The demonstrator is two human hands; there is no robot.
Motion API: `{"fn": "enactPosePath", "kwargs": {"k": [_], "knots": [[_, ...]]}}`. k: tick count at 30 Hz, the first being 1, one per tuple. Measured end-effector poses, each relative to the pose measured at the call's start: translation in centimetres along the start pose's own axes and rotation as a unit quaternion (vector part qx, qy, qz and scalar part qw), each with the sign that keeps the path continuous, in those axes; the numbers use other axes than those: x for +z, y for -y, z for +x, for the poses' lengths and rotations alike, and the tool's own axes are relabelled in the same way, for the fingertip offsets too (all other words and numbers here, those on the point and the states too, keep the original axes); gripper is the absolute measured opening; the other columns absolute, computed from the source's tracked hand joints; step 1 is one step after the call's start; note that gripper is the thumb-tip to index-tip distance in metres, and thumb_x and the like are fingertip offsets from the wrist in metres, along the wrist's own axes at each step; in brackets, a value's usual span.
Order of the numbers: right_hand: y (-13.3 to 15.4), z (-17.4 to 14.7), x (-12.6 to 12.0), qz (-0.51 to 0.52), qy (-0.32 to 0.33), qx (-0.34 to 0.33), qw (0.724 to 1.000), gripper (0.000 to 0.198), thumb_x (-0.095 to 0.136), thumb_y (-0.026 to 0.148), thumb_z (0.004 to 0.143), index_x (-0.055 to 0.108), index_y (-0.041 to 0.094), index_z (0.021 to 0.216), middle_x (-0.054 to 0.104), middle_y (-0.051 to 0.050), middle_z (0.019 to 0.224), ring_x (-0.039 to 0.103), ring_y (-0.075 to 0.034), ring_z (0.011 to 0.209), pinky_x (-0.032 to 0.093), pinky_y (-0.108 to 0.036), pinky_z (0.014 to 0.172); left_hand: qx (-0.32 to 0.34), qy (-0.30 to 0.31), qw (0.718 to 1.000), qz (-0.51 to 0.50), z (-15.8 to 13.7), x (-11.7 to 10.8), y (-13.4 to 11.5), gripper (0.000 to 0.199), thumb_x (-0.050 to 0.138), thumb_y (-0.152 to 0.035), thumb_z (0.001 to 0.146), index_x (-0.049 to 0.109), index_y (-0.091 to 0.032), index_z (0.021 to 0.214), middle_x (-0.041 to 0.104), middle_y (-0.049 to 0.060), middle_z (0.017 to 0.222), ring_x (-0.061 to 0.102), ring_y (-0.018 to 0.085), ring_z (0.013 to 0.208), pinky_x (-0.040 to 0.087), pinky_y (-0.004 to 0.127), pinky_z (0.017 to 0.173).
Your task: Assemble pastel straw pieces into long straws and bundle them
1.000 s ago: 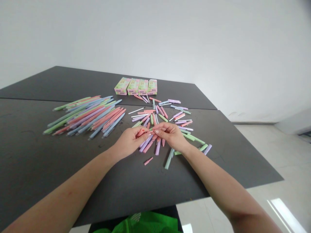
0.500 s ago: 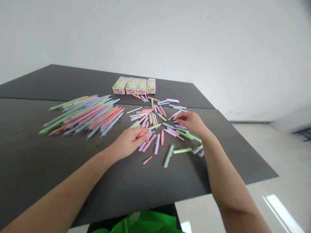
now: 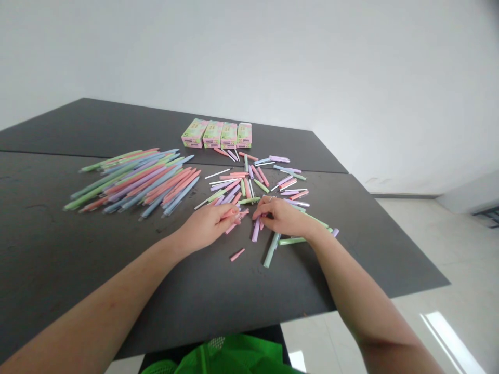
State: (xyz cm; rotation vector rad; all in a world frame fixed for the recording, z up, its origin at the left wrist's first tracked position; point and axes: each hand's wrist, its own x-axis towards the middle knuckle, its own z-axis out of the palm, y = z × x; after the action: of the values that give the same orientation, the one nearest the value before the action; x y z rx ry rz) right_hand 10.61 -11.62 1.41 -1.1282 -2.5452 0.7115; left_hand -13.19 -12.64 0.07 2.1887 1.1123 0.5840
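Presently the left hand (image 3: pixel 208 224) pinches a pink pen part (image 3: pixel 234 213) at its fingertips, low over the dark table (image 3: pixel 58 249). The right hand (image 3: pixel 283 217) lies curled on the scattered pen pieces (image 3: pixel 253 182); whether it grips one cannot be told. Assembled pens (image 3: pixel 134 182) lie well left.

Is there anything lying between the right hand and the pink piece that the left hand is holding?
Nothing large. The left hand holds the pink piece, and the right hand rests close beside it. Only a few loose pen parts lie on the table in the small gap between them.
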Motion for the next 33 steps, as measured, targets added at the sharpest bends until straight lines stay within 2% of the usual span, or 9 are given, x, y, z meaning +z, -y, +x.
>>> {"fn": "enactPosePath", "kwargs": {"k": [7, 11, 14, 18, 21, 24, 26, 30, 33], "knots": [[-0.9, 0.1, -0.5, -0.059, -0.095, 0.045, 0.993, 0.03, 0.049, 0.003, 0.075, 0.073, 0.015, 0.089, 0.067, -0.008, 0.088, 0.059, -0.017, 0.081, 0.044, -0.028, 0.077, -0.038, -0.057, 0.997, -0.034, -0.2, -0.1, 0.4, 0.03, 0.049, -0.041, 0.089, 0.07, -0.02, 0.097, 0.072, 0.002, 0.086, 0.061, 0.017, 0.073, 0.041, 0.023, 0.065], [-2.5, -0.4, -1.9, -0.134, -0.181, 0.163, 0.961, 0.027, 0.05, 0.008, 0.078, 0.073, 0.015, 0.091, 0.07, -0.009, 0.091, 0.061, -0.019, 0.081, 0.043, -0.029, 0.076, -0.063, -0.08, 0.994, -0.037, -0.3, -0.3, 0.4, 0.029, 0.05, -0.041, 0.089, 0.069, -0.019, 0.093, 0.068, -0.001, 0.07, 0.052, 0.013, 0.056, 0.036, 0.023, 0.057], [-4.0, -1.2, -2.9, -0.187, -0.154, 0.236, 0.941, 0.024, 0.053, 0.015, 0.078, 0.073, 0.015, 0.092, 0.072, -0.011, 0.093, 0.062, -0.022, 0.082, 0.043, -0.031, 0.075, -0.069, -0.119, 0.984, -0.113, -0.3, -0.5, 0.0, 0.027, 0.051, -0.04, 0.089, 0.067, -0.019, 0.087, 0.065, -0.001, 0.069, 0.049, 0.013, 0.054, 0.038, 0.024, 0.057], [-4.8, -1.6, -3.1, -0.19, -0.095, 0.257, 0.943, 0.019, 0.059, 0.022, 0.077, 0.073, 0.016, 0.089, 0.073, -0.01, 0.09, 0.063, -0.023, 0.083, 0.043, -0.031, 0.073, -0.03, -0.182, 0.944, -0.274, 0.1, -0.7, -0.2, 0.025, 0.054, -0.038, 0.09, 0.067, -0.019, 0.082, 0.066, 0.003, 0.08, 0.059, 0.016, 0.075, 0.045, 0.027, 0.073], [-4.2, -1.0, -2.4, -0.168, -0.118, 0.232, 0.951, 0.017, 0.059, 0.022, 0.078, 0.072, 0.015, 0.088, 0.072, -0.01, 0.089, 0.063, -0.022, 0.082, 0.043, -0.03, 0.074, -0.021, -0.185, 0.872, -0.452, 0.5, -0.6, 0.0, 0.02, 0.059, -0.034, 0.088, 0.067, -0.018, 0.078, 0.065, 0.003, 0.081, 0.059, 0.015, 0.076, 0.047, 0.026, 0.072], [-2.5, 0.0, -1.2, -0.109, -0.2, 0.19, 0.955, 0.016, 0.056, 0.019, 0.081, 0.07, 0.016, 0.088, 0.071, -0.008, 0.085, 0.062, -0.019, 0.078, 0.044, -0.03, 0.074, -0.036, -0.174, 0.794, -0.581, 0.9, -0.5, -0.1, 0.017, 0.06, -0.031, 0.088, 0.066, -0.017, 0.079, 0.064, 0.003, 0.084, 0.059, 0.014, 0.082, 0.05, 0.027, 0.075], [-0.9, 0.5, -0.1, 0.015, -0.214, 0.154, 0.965, 0.016, 0.055, 0.02, 0.083, 0.068, 0.017, 0.091, 0.071, -0.005, 0.083, 0.062, -0.016, 0.074, 0.045, -0.028, 0.07, -0.059, -0.175, 0.756, -0.628, 1.0, -0.5, -0.5, 0.016, 0.061, -0.03, 0.088, 0.065, -0.017, 0.079, 0.065, 0.003, 0.086, 0.06, 0.014, 0.085, 0.051, 0.03, 0.081], [2.7, 1.3, 2.6, 0.293, -0.077, 0.08, 0.95, 0.023, 0.058, 0.033, 0.086, 0.065, 0.017, 0.1, 0.068, -0.003, 0.079, 0.057, -0.011, 0.061, 0.045, -0.022, 0.056, -0.087, -0.178, 0.715, -0.67, 1.0, 0.0, -1.8, 0.014, 0.063, -0.03, 0.087, 0.063, -0.018, 0.08, 0.067, 0.001, 0.086, 0.063, 0.013, 0.086, 0.049, 0.032, 0.091], [4.5, 1.6, 4.1, 0.381, -0.01, 0.037, 0.924, 0.025, 0.063, 0.039, 0.084, 0.065, 0.015, 0.088, 0.064, -0.001, 0.071, 0.053, -0.009, 0.056, 0.043, -0.02, 0.051, -0.086, -0.172, 0.709, -0.679, 1.0, 0.5, -2.4, 0.015, 0.063, -0.032, 0.087, 0.063, -0.018, 0.081, 0.068, 0.002, 0.088, 0.064, 0.014, 0.087, 0.048, 0.035, 0.095]]}}
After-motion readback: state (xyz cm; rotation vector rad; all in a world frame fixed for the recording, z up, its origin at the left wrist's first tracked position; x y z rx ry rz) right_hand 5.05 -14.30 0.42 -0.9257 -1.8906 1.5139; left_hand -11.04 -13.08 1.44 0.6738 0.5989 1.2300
